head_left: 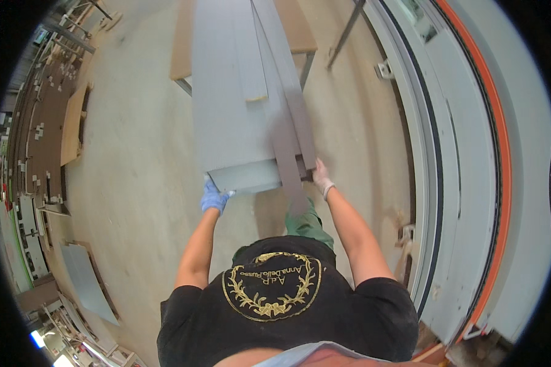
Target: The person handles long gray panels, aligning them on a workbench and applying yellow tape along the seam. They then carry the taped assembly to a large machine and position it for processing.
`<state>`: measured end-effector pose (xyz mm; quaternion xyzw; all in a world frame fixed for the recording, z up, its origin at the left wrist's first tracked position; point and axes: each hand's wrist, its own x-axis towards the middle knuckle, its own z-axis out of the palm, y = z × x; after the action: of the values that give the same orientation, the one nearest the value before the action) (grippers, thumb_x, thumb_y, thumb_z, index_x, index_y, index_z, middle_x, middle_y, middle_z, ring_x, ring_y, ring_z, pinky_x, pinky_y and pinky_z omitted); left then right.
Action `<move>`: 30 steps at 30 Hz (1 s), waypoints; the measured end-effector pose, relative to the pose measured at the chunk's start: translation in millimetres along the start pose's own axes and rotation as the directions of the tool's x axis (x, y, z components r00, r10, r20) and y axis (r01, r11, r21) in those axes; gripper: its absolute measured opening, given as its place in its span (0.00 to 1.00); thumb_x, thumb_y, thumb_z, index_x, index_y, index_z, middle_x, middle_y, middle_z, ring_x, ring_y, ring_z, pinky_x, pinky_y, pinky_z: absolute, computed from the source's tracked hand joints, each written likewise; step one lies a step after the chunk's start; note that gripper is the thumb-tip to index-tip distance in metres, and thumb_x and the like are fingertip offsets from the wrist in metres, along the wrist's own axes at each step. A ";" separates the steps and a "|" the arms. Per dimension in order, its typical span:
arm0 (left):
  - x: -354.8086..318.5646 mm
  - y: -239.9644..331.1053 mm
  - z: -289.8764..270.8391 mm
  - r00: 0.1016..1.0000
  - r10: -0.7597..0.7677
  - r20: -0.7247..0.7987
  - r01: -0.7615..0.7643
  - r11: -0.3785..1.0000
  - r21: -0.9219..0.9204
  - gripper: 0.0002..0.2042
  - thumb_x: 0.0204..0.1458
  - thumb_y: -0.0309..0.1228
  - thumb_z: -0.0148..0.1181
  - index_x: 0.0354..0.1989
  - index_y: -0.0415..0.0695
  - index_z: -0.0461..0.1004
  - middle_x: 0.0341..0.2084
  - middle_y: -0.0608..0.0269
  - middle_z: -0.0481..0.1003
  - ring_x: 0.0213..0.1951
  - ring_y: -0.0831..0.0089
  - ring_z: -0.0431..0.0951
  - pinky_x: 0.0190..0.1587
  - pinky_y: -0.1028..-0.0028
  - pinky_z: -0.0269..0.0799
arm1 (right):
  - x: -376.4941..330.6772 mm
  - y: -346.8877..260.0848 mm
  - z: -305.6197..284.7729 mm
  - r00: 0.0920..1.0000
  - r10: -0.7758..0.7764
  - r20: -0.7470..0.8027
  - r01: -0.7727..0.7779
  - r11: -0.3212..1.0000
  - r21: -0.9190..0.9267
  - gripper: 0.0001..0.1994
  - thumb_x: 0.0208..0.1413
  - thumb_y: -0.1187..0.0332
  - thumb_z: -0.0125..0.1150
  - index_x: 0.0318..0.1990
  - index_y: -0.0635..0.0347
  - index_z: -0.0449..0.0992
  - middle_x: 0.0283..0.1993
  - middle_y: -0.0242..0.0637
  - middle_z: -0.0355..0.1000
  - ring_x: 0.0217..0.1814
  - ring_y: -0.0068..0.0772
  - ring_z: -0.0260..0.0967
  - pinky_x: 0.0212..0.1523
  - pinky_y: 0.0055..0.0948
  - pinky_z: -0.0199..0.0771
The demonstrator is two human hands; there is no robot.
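Note:
A long stack of light grey panels reaches away from me, with its near end over the floor. My left hand, in a blue glove, is closed on the near left corner of a lower grey panel. My right hand, in a pale glove, grips the near right edge of the stack, where its fingers are partly hidden. Narrow grey-brown strips lie along the right side of the stack. One strip juts toward my legs, past the other ends. A narrower grey board rests on top.
Under the stack stands a brown-topped table with metal legs. A long machine with an orange edge strip runs along the right. To the left, a brown board and a grey sheet lie near racks of materials.

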<state>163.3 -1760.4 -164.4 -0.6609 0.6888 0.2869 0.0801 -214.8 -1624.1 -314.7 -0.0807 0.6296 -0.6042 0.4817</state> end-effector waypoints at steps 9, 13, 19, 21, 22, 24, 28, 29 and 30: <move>231.1 143.1 -147.5 0.992 -0.051 0.116 0.041 0.995 0.087 0.58 0.34 0.52 0.69 0.67 0.47 0.32 0.61 0.47 0.56 0.59 0.54 0.62 0.57 0.63 0.63 | 253.1 -95.7 87.9 0.993 0.100 -0.062 -0.085 0.972 0.217 0.19 0.57 0.69 0.44 0.56 0.61 0.62 0.52 0.39 0.68 0.54 0.34 0.63 0.58 0.27 0.60; 288.3 128.6 -179.7 0.992 -0.121 0.039 0.121 0.993 0.001 0.57 0.33 0.52 0.69 0.67 0.47 0.34 0.60 0.46 0.58 0.58 0.53 0.64 0.57 0.63 0.63 | 280.0 -165.7 171.4 0.917 -0.317 0.243 0.360 0.393 -0.846 0.15 0.61 0.59 0.42 0.51 0.52 0.65 0.39 0.38 0.72 0.36 0.39 0.71 0.32 0.33 0.74; 475.0 249.0 -270.8 0.984 -0.099 0.145 0.101 0.995 -0.001 0.58 0.32 0.51 0.70 0.67 0.46 0.35 0.61 0.45 0.56 0.58 0.53 0.63 0.58 0.64 0.61 | 460.3 -250.7 227.2 0.985 -0.145 0.092 0.171 0.849 -0.499 0.15 0.61 0.63 0.41 0.52 0.58 0.63 0.41 0.36 0.70 0.42 0.32 0.67 0.43 0.27 0.66; 510.0 222.1 -240.9 0.998 -0.060 0.032 0.061 0.998 -0.023 0.59 0.32 0.52 0.71 0.67 0.46 0.34 0.61 0.46 0.57 0.58 0.53 0.63 0.58 0.65 0.61 | 498.0 -254.5 250.7 0.991 -0.037 0.128 0.091 0.887 -0.452 0.15 0.61 0.64 0.40 0.53 0.60 0.63 0.42 0.35 0.70 0.44 0.29 0.65 0.46 0.25 0.63; 535.9 236.7 -250.7 0.997 -0.060 0.053 0.063 0.997 -0.051 0.60 0.31 0.52 0.71 0.67 0.46 0.33 0.60 0.47 0.57 0.58 0.53 0.64 0.58 0.65 0.61 | 519.1 -277.5 263.4 0.993 0.040 0.115 0.011 0.911 -0.412 0.17 0.61 0.69 0.41 0.56 0.62 0.61 0.47 0.35 0.70 0.52 0.29 0.64 0.57 0.23 0.59; 588.9 265.7 -271.3 0.990 -0.083 0.117 0.094 0.991 -0.092 0.61 0.31 0.52 0.71 0.67 0.48 0.30 0.60 0.47 0.58 0.58 0.54 0.64 0.58 0.64 0.61 | 560.8 -320.1 292.6 0.994 0.052 0.101 -0.016 0.944 -0.330 0.15 0.62 0.64 0.41 0.51 0.61 0.66 0.46 0.34 0.71 0.52 0.28 0.64 0.57 0.21 0.60; 712.4 321.6 -327.1 0.978 -0.146 0.147 0.149 0.989 -0.008 0.61 0.31 0.53 0.71 0.67 0.52 0.29 0.60 0.48 0.59 0.57 0.55 0.65 0.57 0.63 0.62 | 684.8 -353.7 341.4 0.996 -0.041 0.083 0.048 0.995 -0.089 0.17 0.63 0.58 0.41 0.47 0.62 0.70 0.47 0.34 0.71 0.51 0.26 0.64 0.57 0.22 0.60; 738.9 321.4 -335.4 0.985 -0.128 0.114 0.131 0.991 -0.018 0.60 0.31 0.53 0.70 0.67 0.53 0.29 0.59 0.49 0.59 0.57 0.56 0.66 0.57 0.63 0.63 | 709.5 -360.3 357.1 0.996 -0.019 0.088 0.025 0.997 -0.069 0.18 0.63 0.59 0.40 0.48 0.64 0.69 0.48 0.34 0.71 0.52 0.26 0.65 0.58 0.22 0.59; 769.4 326.1 -349.0 0.992 -0.099 0.077 0.101 0.995 -0.022 0.60 0.31 0.53 0.70 0.67 0.53 0.29 0.59 0.49 0.59 0.56 0.56 0.66 0.57 0.62 0.63 | 742.1 -363.8 370.2 0.993 -0.043 0.108 0.053 0.995 -0.088 0.18 0.63 0.59 0.40 0.51 0.65 0.67 0.49 0.36 0.70 0.52 0.29 0.65 0.58 0.23 0.60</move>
<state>-142.2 -2612.9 -159.7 -0.6841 0.6476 0.3165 0.1119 -517.2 -2477.8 -315.5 -0.1497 0.6278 -0.5813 0.4955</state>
